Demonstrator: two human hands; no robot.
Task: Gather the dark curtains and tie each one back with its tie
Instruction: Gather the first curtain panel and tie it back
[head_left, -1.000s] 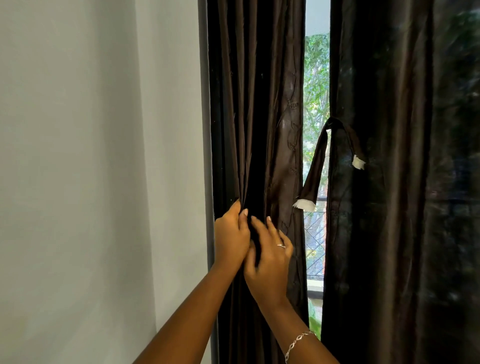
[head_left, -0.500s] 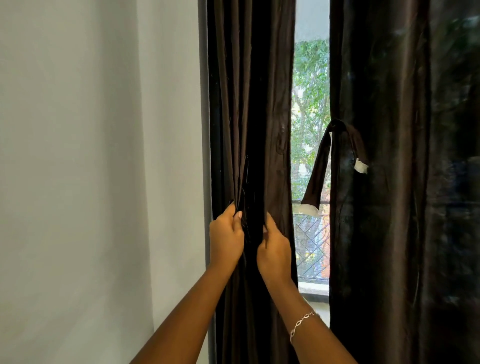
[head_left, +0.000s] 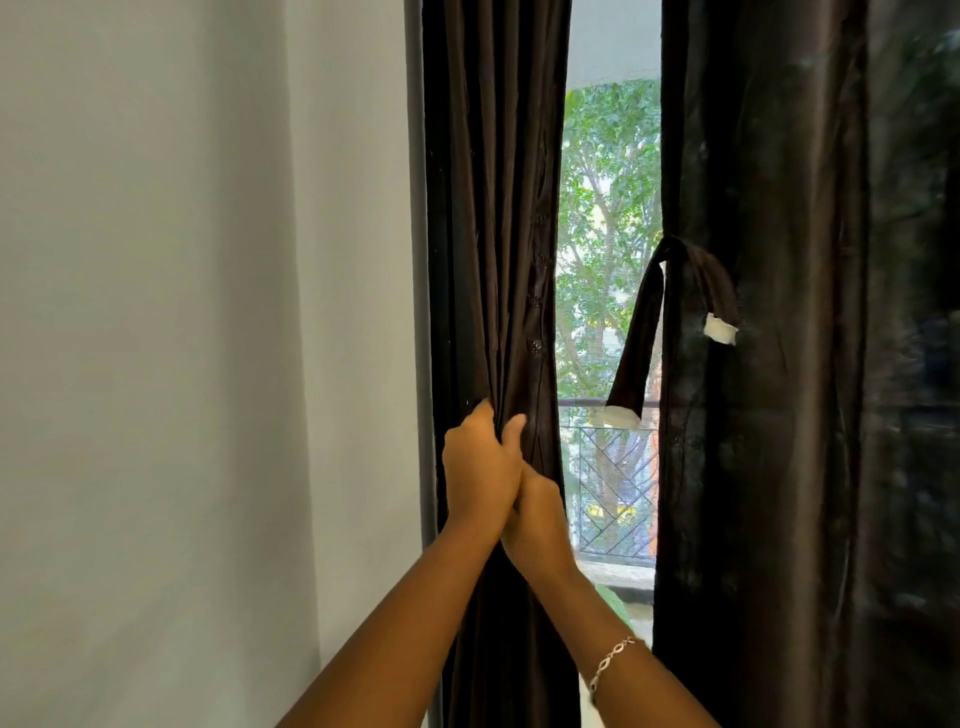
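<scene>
Two hands bunch the left dark curtain (head_left: 493, 208) against the window's edge.
The left hand (head_left: 480, 462) clamps the gathered folds to keep them narrow. The right hand (head_left: 540, 514) touches it just below, and its grip cannot be told. The right curtain (head_left: 753, 467) hangs loose, its tie (head_left: 639, 332) draped unfastened.

Pale grey wall (head_left: 182, 312): is filling the left side, running up to a dark window frame (head_left: 414, 208).
Green trees (head_left: 608, 208): are showing through the glass in daylight.
Metal grille (head_left: 615, 488), slanted bars: is standing outside under a horizontal rail (head_left: 579, 401).
Sill (head_left: 618, 570): is lying beneath the grille.
</scene>
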